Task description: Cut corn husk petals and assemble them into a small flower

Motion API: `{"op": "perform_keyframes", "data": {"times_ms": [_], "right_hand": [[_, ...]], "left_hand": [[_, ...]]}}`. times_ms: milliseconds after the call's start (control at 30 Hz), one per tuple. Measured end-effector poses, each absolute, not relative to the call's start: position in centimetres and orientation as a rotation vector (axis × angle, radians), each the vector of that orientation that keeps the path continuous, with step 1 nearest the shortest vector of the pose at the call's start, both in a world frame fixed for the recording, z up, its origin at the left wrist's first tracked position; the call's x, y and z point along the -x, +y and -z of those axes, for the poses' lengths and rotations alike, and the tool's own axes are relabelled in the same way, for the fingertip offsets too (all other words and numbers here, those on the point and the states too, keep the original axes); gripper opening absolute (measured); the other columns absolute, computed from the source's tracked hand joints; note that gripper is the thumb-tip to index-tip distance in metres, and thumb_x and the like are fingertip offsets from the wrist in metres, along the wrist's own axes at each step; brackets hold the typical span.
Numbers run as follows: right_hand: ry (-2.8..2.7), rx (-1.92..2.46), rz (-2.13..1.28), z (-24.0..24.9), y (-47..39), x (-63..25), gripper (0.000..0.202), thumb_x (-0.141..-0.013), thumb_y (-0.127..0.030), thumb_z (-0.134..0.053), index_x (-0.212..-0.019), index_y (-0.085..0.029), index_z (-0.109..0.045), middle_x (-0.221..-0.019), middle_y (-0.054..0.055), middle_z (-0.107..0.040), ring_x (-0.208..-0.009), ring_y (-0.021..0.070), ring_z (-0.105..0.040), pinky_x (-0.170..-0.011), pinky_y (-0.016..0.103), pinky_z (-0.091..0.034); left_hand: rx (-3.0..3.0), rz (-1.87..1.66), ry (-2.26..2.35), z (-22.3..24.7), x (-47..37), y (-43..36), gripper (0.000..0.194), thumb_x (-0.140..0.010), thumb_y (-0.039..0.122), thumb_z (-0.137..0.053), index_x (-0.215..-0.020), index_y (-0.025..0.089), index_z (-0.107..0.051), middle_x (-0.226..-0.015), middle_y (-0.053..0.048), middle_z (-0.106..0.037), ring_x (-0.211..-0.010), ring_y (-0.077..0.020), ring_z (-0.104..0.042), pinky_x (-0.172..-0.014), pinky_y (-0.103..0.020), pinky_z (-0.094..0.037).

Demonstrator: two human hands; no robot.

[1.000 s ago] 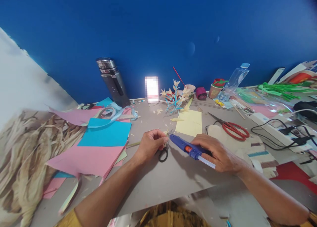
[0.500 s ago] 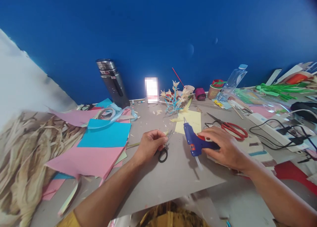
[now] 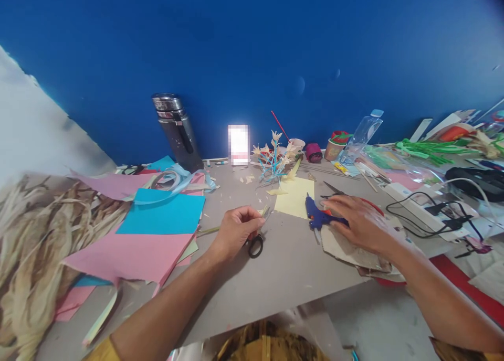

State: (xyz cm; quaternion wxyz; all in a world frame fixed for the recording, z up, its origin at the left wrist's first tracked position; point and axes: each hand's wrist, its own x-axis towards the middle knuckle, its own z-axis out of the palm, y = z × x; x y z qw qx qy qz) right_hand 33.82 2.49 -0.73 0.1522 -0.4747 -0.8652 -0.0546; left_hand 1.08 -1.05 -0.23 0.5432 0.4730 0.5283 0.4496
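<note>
My left hand is closed in a pinch on a small pale yellow piece, mostly hidden by the fingers. Small scissors with black handles lie right beside these fingertips. A blue hot glue gun rests at the edge of a beige pad, its clear glue stick poking out behind. Over its handle, my right hand has its fingers stretched and spread, the thumb below the handle. Larger red-handled scissors are partly covered by that hand. Beyond stands a blue-stemmed bunch of pale flowers.
Pink paper and blue paper lie left, near dried husks. A dark flask stands at the wall. A yellow sheet lies mid-table. Rightward are a plastic bottle and a corded power strip.
My right hand has lowered the glue gun to the table and moved slightly right, its fingers loosening around the handle. My left hand keeps its pinch. The view has shifted slightly.
</note>
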Motion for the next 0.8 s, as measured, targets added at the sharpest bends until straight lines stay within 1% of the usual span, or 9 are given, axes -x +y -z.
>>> {"op": "perform_keyframes", "data": {"times_ms": [67,133,200,300,367,433,600,700,800], "right_hand": [[-2.305,1.347,0.167,-0.5,1.9,-31.9,0.027,-0.095,-0.026,-0.051,-0.114,-0.023,-0.069,-0.120,0.012,-0.066,-0.108,0.0305,-0.061,-0.091,0.044,-0.048],[-2.243,1.183,-0.045,-1.5,1.4,-29.2,0.022,-0.095,-0.028,-0.054,-0.107,-0.022,-0.070,-0.110,0.010,-0.068,-0.099,0.0251,-0.064,-0.088,0.038,-0.050],[-2.244,1.010,-0.300,-2.2,1.1,-26.4,0.023,-0.094,-0.027,-0.056,-0.114,-0.021,-0.067,-0.106,0.009,-0.068,-0.086,0.0195,-0.065,-0.079,0.033,-0.052],[-2.298,0.898,-0.463,-2.8,0.8,-23.3,0.031,-0.091,-0.023,-0.059,-0.122,-0.021,-0.063,-0.107,0.008,-0.068,-0.085,0.0177,-0.063,-0.080,0.031,-0.050],[-2.263,0.952,-0.593,-3.0,0.8,-22.3,0.027,-0.090,-0.025,-0.061,-0.116,-0.021,-0.066,-0.101,0.006,-0.070,-0.081,0.0162,-0.063,-0.074,0.028,-0.050],[-2.190,1.056,-0.711,-3.2,0.9,-21.7,0.020,-0.089,-0.031,-0.062,-0.104,-0.020,-0.069,-0.090,0.003,-0.070,-0.074,0.0148,-0.061,-0.065,0.025,-0.047],[-2.151,1.244,-0.780,-3.3,1.6,-21.1,0.030,-0.088,-0.044,-0.062,-0.076,-0.017,-0.068,-0.065,-0.001,-0.063,-0.057,0.0111,-0.052,-0.053,0.022,-0.037],[-2.179,1.285,-0.771,-3.3,1.7,-20.7,0.036,-0.088,-0.045,-0.061,-0.067,-0.017,-0.064,-0.059,-0.002,-0.060,-0.054,0.0102,-0.048,-0.051,0.022,-0.034],[-2.174,1.292,-0.790,-3.4,1.7,-20.5,0.032,-0.088,-0.039,-0.060,-0.066,-0.017,-0.065,-0.059,-0.002,-0.062,-0.054,0.0100,-0.048,-0.052,0.022,-0.035]], "left_hand": [[-1.141,-1.045,1.258,0.2,-1.1,-1.1,0.017,-0.066,0.028,-0.073,-0.065,0.016,-0.061,-0.050,0.003,-0.053,-0.048,-0.0090,-0.045,-0.048,-0.023,-0.032],[-1.155,-1.022,1.240,0.1,-1.2,-1.1,0.016,-0.066,0.027,-0.073,-0.065,0.016,-0.061,-0.050,0.002,-0.054,-0.048,-0.0091,-0.045,-0.048,-0.023,-0.032],[-1.175,-0.996,1.205,0.0,-1.3,-1.2,0.017,-0.066,0.028,-0.073,-0.064,0.016,-0.061,-0.049,0.002,-0.054,-0.047,-0.0091,-0.045,-0.048,-0.023,-0.032],[-1.203,-0.960,1.167,-0.2,-1.3,-1.4,0.017,-0.067,0.029,-0.072,-0.064,0.016,-0.062,-0.049,0.002,-0.054,-0.047,-0.0091,-0.045,-0.049,-0.023,-0.032],[-1.215,-0.953,1.164,-0.2,-1.3,-1.4,0.017,-0.067,0.029,-0.072,-0.065,0.016,-0.062,-0.049,0.002,-0.054,-0.047,-0.0088,-0.044,-0.049,-0.023,-0.032],[-1.228,-0.956,1.175,-0.2,-1.3,-1.4,0.017,-0.068,0.029,-0.072,-0.064,0.016,-0.061,-0.050,0.002,-0.054,-0.047,-0.0086,-0.044,-0.049,-0.023,-0.032],[-1.269,-0.950,1.202,-0.3,-1.3,-1.4,0.017,-0.068,0.029,-0.072,-0.065,0.016,-0.062,-0.052,0.001,-0.056,-0.048,-0.0094,-0.047,-0.048,-0.023,-0.034],[-1.278,-0.955,1.184,-0.3,-1.4,-1.5,0.017,-0.067,0.029,-0.072,-0.064,0.016,-0.062,-0.053,0.002,-0.057,-0.048,-0.0095,-0.048,-0.049,-0.023,-0.036],[-1.277,-0.952,1.175,-0.4,-1.5,-1.7,0.017,-0.067,0.029,-0.072,-0.065,0.016,-0.062,-0.053,0.002,-0.057,-0.048,-0.0095,-0.048,-0.048,-0.023,-0.037]]}}
